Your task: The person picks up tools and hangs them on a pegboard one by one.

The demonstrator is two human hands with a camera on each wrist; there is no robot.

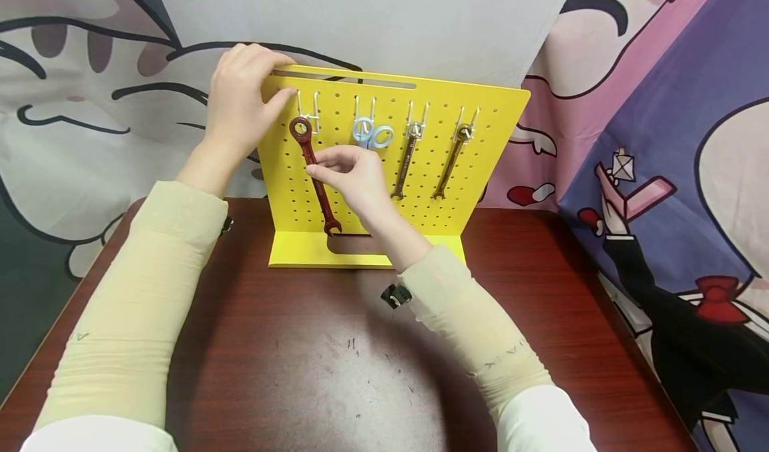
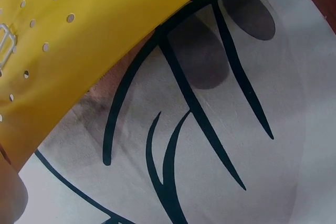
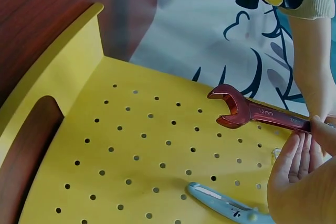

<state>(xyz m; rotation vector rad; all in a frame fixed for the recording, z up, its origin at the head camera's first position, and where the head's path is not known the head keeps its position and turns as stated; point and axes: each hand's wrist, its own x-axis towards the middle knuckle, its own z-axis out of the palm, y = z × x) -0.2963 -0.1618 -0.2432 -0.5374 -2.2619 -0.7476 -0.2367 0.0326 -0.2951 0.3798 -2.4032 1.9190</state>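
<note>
A yellow pegboard stands upright on the table. My left hand grips its upper left corner, fingers over the top edge and thumb at the front. My right hand pinches the shaft of a red combination wrench between thumb and fingers. The wrench's ring end is up, close to the leftmost white hook; I cannot tell whether it is on that hook. Its open jaw points down, and in the right wrist view the wrench stands in front of the board. Only a fingertip shows in the left wrist view.
Light blue scissors hang beside the right hand. Farther right hang a dark wrench and a brownish wrench. The board's yellow base rests on a reddish-brown table. Printed cloth hangs behind.
</note>
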